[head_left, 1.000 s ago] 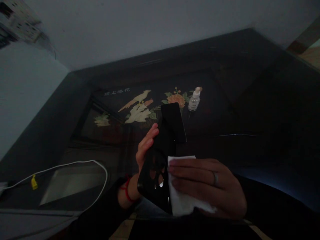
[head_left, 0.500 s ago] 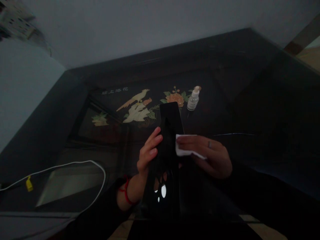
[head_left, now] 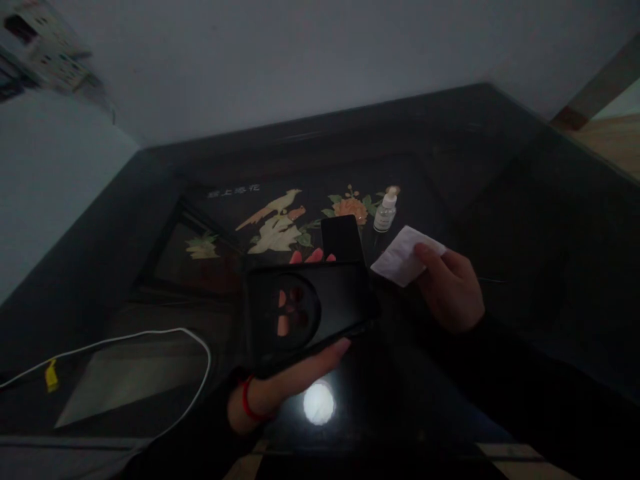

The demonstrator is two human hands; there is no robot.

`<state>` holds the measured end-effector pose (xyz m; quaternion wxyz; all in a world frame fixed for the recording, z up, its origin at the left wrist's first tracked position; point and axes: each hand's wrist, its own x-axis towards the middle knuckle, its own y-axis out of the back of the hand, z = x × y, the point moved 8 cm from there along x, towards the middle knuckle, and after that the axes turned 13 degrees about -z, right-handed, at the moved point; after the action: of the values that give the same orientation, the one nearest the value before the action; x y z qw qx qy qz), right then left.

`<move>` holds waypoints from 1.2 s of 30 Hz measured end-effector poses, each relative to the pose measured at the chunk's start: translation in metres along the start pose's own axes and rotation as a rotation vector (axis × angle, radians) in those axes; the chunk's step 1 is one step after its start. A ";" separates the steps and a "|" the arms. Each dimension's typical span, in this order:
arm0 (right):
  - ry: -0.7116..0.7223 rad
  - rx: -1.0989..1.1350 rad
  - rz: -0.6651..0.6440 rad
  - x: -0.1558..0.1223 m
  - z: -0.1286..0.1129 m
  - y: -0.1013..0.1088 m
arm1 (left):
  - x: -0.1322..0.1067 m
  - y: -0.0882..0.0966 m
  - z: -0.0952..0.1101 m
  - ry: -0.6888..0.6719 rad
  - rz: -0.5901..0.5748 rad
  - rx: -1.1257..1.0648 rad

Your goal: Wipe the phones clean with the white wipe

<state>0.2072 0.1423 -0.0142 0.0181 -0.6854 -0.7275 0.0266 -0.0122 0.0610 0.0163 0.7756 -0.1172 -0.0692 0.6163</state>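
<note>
My left hand (head_left: 295,373) grips a black phone case (head_left: 310,313) turned sideways above the dark table; fingers show through its round camera cutout and fingertips peek over its top edge. A red band circles that wrist. My right hand (head_left: 450,287) is off to the right, pinching a folded white wipe (head_left: 405,257) between thumb and fingers. A black phone (head_left: 341,239) lies flat on the table just behind the case.
A small clear spray bottle (head_left: 385,212) stands by the painted flower and bird design on the glass-topped table (head_left: 525,200). A white cable (head_left: 150,333) with a yellow tag loops at the left. A bright light reflection sits near the front edge.
The case has turned from upright to sideways in my left hand. My right hand has pulled the wipe off the case and moved it right.
</note>
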 end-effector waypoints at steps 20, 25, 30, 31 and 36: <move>-0.116 -0.165 -0.286 -0.027 -0.009 -0.042 | 0.026 0.007 -0.029 0.027 0.131 -0.456; 0.391 -0.623 -0.311 -0.043 -0.053 -0.060 | 0.022 -0.002 -0.024 0.040 0.091 -0.515; 0.834 -0.867 -0.503 -0.083 -0.070 -0.097 | 0.015 -0.004 -0.029 0.129 0.067 -0.507; 0.853 -0.883 -0.528 -0.086 -0.070 -0.100 | 0.014 -0.003 -0.029 0.138 0.075 -0.497; 0.628 -0.714 -0.545 -0.068 -0.068 -0.085 | 0.017 -0.003 -0.028 0.127 0.040 -0.553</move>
<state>0.1311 0.0699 0.0598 0.0069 -0.4107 -0.8022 -0.4333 0.0017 0.0743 -0.0107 0.7047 -0.3641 -0.1839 0.5806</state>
